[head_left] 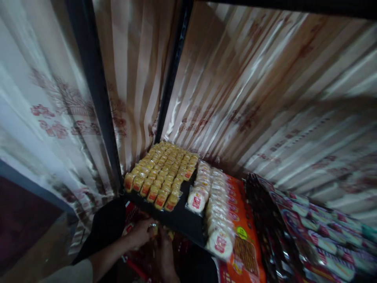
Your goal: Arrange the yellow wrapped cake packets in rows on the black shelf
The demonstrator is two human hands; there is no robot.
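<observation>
Rows of small yellow-wrapped cakes point(161, 173) fill a black shelf point(182, 220) at the centre. Just under the shelf's front edge, my left hand point(140, 234) is curled around one such yellow-wrapped cake point(154, 228). Close beside it my right hand point(165, 255) reaches up with its back toward me. Its fingertips lie in shadow next to another yellow packet point(170, 235), and I cannot see its grip. Both hands are over a red container point(132, 220) that is mostly hidden.
White round wrapped cakes point(212, 204) line the shelf right of the yellow ones. Orange snack packs point(244, 243) and dark striped packets point(309, 236) lie further right. Striped satin curtains point(235, 98) hang behind, with a black post point(97, 98) at the left.
</observation>
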